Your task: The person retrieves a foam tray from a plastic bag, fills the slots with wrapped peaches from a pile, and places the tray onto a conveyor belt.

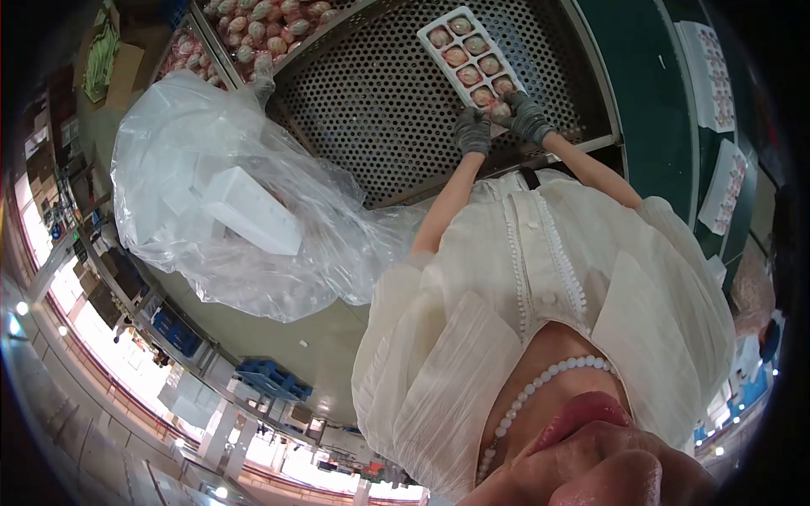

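Observation:
A white tray with two rows of round cells lies on a perforated metal work surface. Round, pale balls in clear and reddish wrapping sit in its cells. My left hand, in a grey glove, is closed at the tray's near left edge. My right hand, gloved alike, is at the near right corner. Its fingers are bent against a wrapped ball at the tray's near end. The gloves partly hide that end of the tray.
Bins of wrapped balls stand at the upper left. A large clear plastic bag with white trays inside bulges at my left. To my right runs a green conveyor belt, with filled trays beyond it. A blue pallet lies on the floor.

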Tool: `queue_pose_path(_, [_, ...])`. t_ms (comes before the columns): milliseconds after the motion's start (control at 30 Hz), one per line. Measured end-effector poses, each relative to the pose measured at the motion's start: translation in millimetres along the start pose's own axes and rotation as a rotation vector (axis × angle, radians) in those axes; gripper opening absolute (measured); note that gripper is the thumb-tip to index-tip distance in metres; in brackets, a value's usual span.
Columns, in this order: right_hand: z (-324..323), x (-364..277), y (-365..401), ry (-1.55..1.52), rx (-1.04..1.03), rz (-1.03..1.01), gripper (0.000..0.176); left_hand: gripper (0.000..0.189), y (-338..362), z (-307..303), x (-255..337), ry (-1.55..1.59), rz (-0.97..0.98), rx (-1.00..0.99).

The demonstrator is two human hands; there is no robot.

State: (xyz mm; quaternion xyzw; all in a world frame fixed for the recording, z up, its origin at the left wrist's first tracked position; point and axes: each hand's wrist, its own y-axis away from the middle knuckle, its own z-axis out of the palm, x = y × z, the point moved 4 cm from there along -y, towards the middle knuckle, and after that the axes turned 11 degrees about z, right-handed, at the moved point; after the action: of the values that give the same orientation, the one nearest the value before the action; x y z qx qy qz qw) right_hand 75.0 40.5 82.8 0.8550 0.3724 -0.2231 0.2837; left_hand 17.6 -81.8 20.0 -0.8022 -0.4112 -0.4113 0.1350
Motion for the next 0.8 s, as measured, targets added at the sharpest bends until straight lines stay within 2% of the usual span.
queue_pose_path(33, [1, 0, 2, 0.049, 0.078, -0.024, 0.051, 0.018, 1, 9, -6, -0.063, 0.022, 0.084])
queue_pose_path(67, [-2, -9, 4, 0.051, 0.082, -0.026, 0.051, 0.018, -1, 4, -2, -0.061, 0.025, 0.086])
queue_pose_path(133, [-5, -22, 10, 0.2, -0.028, 0.039, 0.046, 0.019, -1, -9, 16, -0.012, 0.088, 0.039])
queue_pose_path(167, [1, -19, 15, 0.246, 0.118, -0.2, 0.041, 0.019, 5, -8, 12, -0.012, 0.089, 0.039])
queue_pose_path(200, [-1, -20, 16, 0.245, 0.119, -0.2, 0.041, 0.024, 13, -6, 7, -0.056, 0.172, 0.057])
queue_pose_path(233, [1, -20, 17, 0.276, 0.044, -0.192, 0.039, 0.03, 21, -6, 7, -0.101, 0.253, 0.075])
queue_pose_path(267, [5, -18, 19, 0.307, -0.033, -0.185, 0.038, 0.03, 25, -9, 12, -0.102, 0.25, 0.075])
queue_pose_path(333, [11, -19, 15, 0.356, -0.078, -0.227, 0.036, 0.045, 31, -6, 23, -0.301, 0.237, -0.237])
queue_pose_path(367, [17, -19, 9, 0.409, -0.114, -0.27, 0.035, 0.058, 33, 2, 18, -0.333, 0.267, -0.243])
queue_pose_path(433, [23, -6, 6, 0.369, -0.06, -0.307, 0.033, 0.055, 29, 1, 19, -0.301, 0.285, -0.218])
queue_pose_path(500, [14, -20, 8, 0.327, -0.015, -0.343, 0.031, 0.053, 25, -1, 18, -0.268, 0.296, -0.196])
queue_pose_path(567, [24, -12, 5, 0.37, -0.187, -0.112, 0.027, 0.046, 22, 5, 9, -0.272, 0.184, -0.412])
queue_pose_path(600, [33, -10, 7, 0.369, -0.192, -0.111, 0.027, 0.046, 25, 10, 3, -0.271, 0.181, -0.415])
queue_pose_path(667, [40, -23, 3, 0.516, -0.14, -0.205, 0.024, 0.037, 25, 14, -13, 0.047, 0.035, -0.311])
queue_pose_path(733, [25, -32, 9, 0.47, -0.138, -0.175, 0.021, 0.038, 32, 12, -8, 0.117, 0.072, -0.306])
queue_pose_path(800, [14, -24, 11, 0.248, -0.083, -0.167, 0.02, 0.041, 35, -26, 35, 0.152, 0.054, -0.138])
